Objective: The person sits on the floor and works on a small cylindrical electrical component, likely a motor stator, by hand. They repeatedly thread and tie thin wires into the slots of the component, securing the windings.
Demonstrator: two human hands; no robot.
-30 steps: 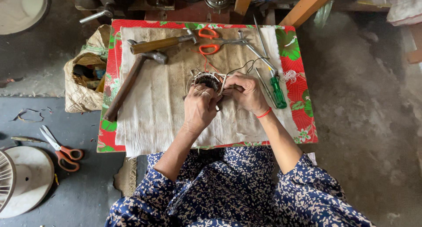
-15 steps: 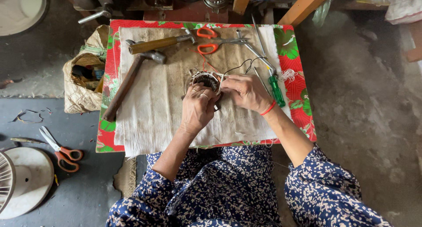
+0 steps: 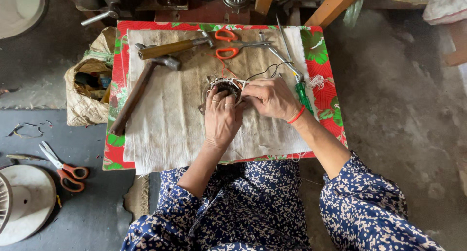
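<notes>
A small round wound motor coil [image 3: 223,87] with loose black and white wires lies on a dirty white cloth [image 3: 170,119] over a low table. My left hand [image 3: 221,117] is closed on the coil's near edge, rings on two fingers. Just to its right, my right hand [image 3: 270,98], a red band on the wrist, pinches the thin wires at the coil's side. A green-handled screwdriver [image 3: 304,95] lies partly under that hand.
On the cloth behind the coil lie two hammers [image 3: 141,85], orange-handled scissors [image 3: 228,44] and metal pliers [image 3: 279,54]. A red floral table cover [image 3: 331,100] shows at the edges. A sack of parts [image 3: 87,85] sits left; more scissors [image 3: 65,168] and a white fan cover [image 3: 24,207] lie on the floor.
Both hands stay on the coil; the fingers have shifted slightly while working the wires. The view has drifted a little.
</notes>
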